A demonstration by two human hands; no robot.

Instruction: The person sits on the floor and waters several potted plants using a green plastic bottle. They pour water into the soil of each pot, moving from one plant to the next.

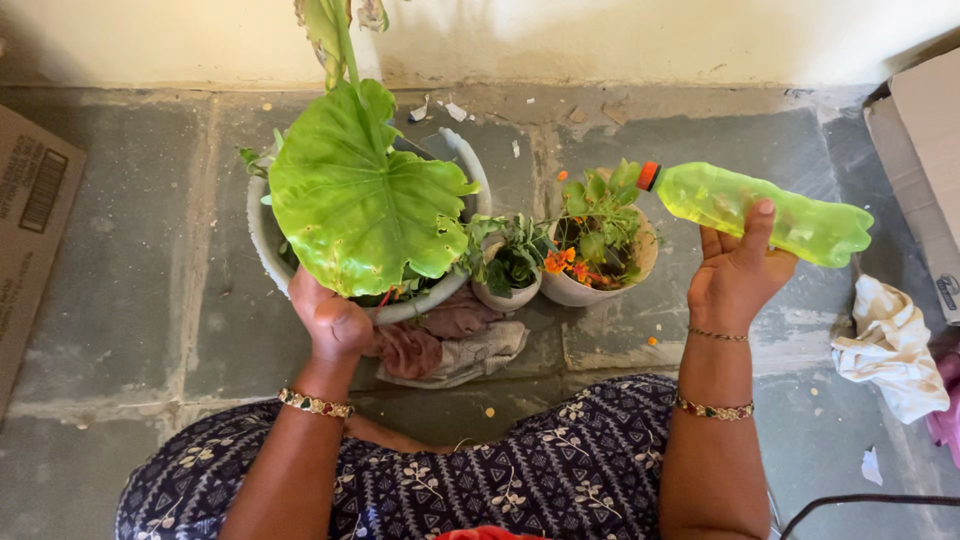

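A flattened brown cardboard box (30, 230) lies far left. The left hand (330, 320) curls its fingers on the rim of a large white round pot (262, 235) bearing a broad green leaf (355, 195). Beside stand a small white pot (505, 290) and a flowering pot (600, 270). The right hand (738, 270) clasps a translucent green plastic bottle (760, 210), tipped cap-first above the flowering pot. A white cloth (890, 350) lies right.

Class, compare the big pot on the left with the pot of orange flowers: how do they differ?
The big pot is wider and holds one huge green leaf; the flower pot is smaller, with small leaves and orange blooms. The left hand touches the big pot; the flower pot stands untouched, below the cap of the green bottle in the right hand. Both are pale and round.
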